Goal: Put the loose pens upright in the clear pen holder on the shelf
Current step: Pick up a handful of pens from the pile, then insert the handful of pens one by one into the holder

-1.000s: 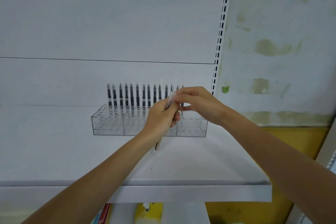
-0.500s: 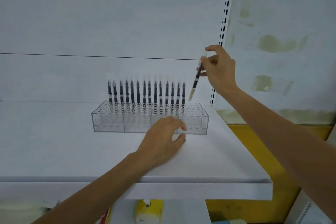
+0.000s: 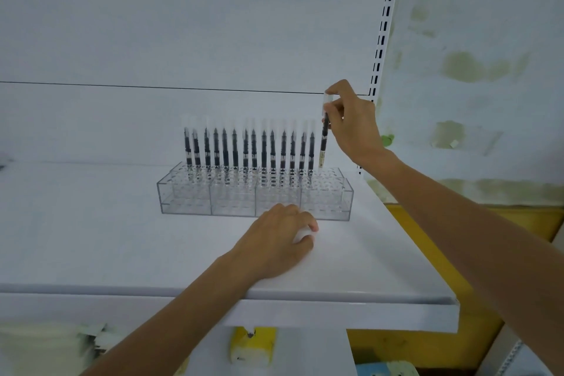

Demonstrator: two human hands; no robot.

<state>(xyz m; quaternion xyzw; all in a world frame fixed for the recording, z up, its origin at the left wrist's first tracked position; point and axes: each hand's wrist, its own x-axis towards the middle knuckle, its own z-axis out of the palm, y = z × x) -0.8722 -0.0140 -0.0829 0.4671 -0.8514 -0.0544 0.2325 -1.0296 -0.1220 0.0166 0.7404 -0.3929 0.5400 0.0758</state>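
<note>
The clear pen holder (image 3: 326,204) stands on the white shelf (image 3: 91,238), with a row of several black pens (image 3: 244,146) upright along its back. My right hand (image 3: 354,125) pinches the top of one more black pen (image 3: 324,140). This pen hangs almost upright at the right end of the row, its lower tip at the holder's back right holes. My left hand (image 3: 274,244) rests on the shelf just in front of the holder, fingers loosely curled. No pen shows in it.
A slotted white upright (image 3: 383,24) runs up the right end of the back panel. The shelf's front lip (image 3: 335,311) is near my left forearm. Below the shelf hang a yellow item (image 3: 251,345) and pale packets (image 3: 45,345). A stained wall lies to the right.
My right hand took a pen from my left hand, lifted it and brought it down to the right end of the row. My left hand dropped onto the shelf.
</note>
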